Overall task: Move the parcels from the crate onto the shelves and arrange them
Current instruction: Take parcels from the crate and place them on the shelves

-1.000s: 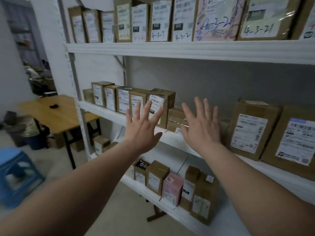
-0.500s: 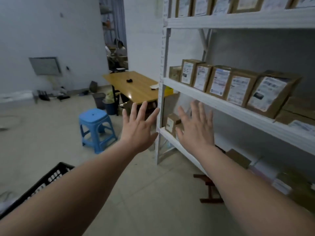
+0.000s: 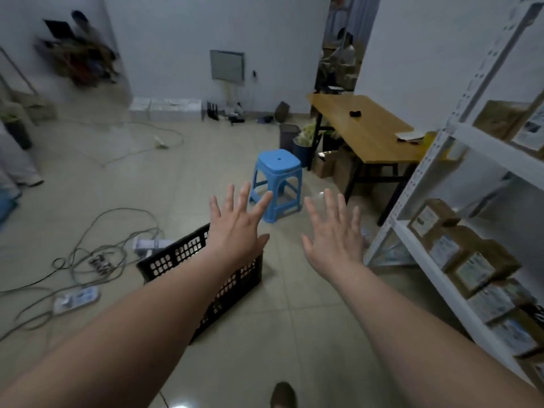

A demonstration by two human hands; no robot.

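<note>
both hands, left hand (image 3: 235, 231) and right hand (image 3: 332, 234), are spread wide and hold nothing above the black crate (image 3: 176, 257); labels on the shelf parcels (image 3: 474, 272) are too blurred to read.

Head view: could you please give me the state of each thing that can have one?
Left hand: open, fingers spread, empty.
Right hand: open, fingers spread, empty.
Crate: upright on floor, contents hidden.
Parcels: standing on the shelves, labels outward.
Stool: upright, seat bare.
</note>
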